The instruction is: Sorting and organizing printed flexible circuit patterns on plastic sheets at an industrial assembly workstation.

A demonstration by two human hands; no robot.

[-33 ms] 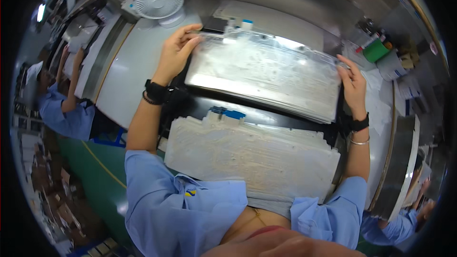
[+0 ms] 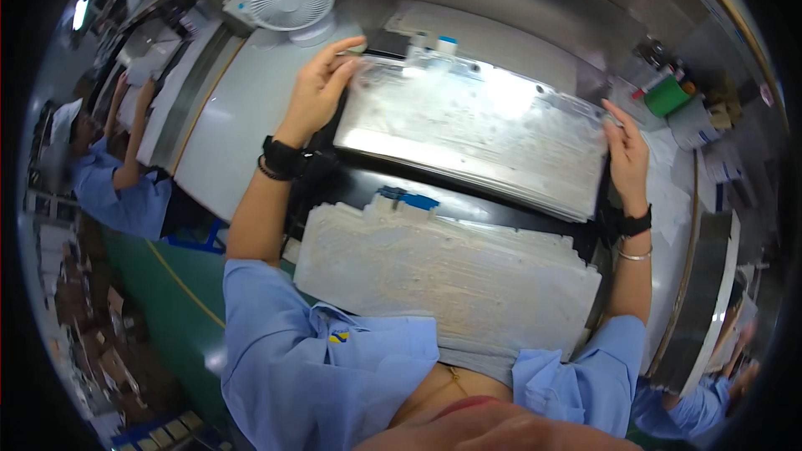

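A clear plastic film sheet (image 2: 451,100) with fine lines printed on it lies over a shiny metal plate (image 2: 468,169). A blue-tipped tab (image 2: 447,45) sticks out at its far edge. My left hand (image 2: 322,92) has thumb and fingers closed at the sheet's far left corner. At the far right corner, my right hand (image 2: 626,150) pinches the edge between thumb and fingers. Nearer to me is a stack of similar whitish film sheets (image 2: 443,271), with dark blue tabs (image 2: 411,200) on its far side.
A white fan (image 2: 292,0) stands at the back left of the pale table (image 2: 221,134). At the right are a green roll (image 2: 668,96) and white tubs (image 2: 695,124). Co-workers in blue shirts work at the left (image 2: 125,192) and lower right (image 2: 689,401).
The whole view has shifted slightly, so everything sits a little further right. Both hands stay at the sheet's far corners.
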